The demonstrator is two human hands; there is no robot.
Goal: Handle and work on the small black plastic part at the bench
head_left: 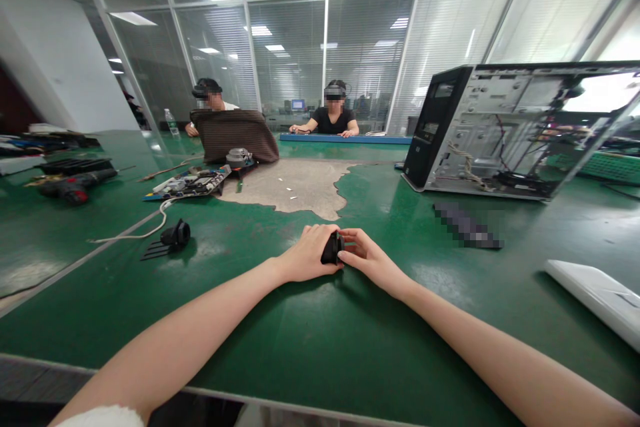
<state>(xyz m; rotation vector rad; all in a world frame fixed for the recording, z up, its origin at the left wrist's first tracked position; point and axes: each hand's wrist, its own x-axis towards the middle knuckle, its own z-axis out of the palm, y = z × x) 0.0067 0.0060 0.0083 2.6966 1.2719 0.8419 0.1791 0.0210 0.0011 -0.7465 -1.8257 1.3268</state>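
Note:
A small black plastic part (331, 251) with a rounded rim is held between both hands, low over the green table. My left hand (307, 253) wraps around it from the left, back of the hand up. From the right, the thumb and fingers of my right hand (367, 259) pinch its rim. Much of the part is hidden by the fingers, so its exact kind cannot be made out. To the left on the table lies another black plastic piece (176, 236), with a round end and several long prongs.
An open computer case (505, 127) stands at right, with a pixelated dark object (465, 225) before it and a white panel (600, 293) nearer. At left lie a circuit board (193, 185), a white cable (145, 236) and a power drill (75, 183). Two people sit across the green table (280, 340).

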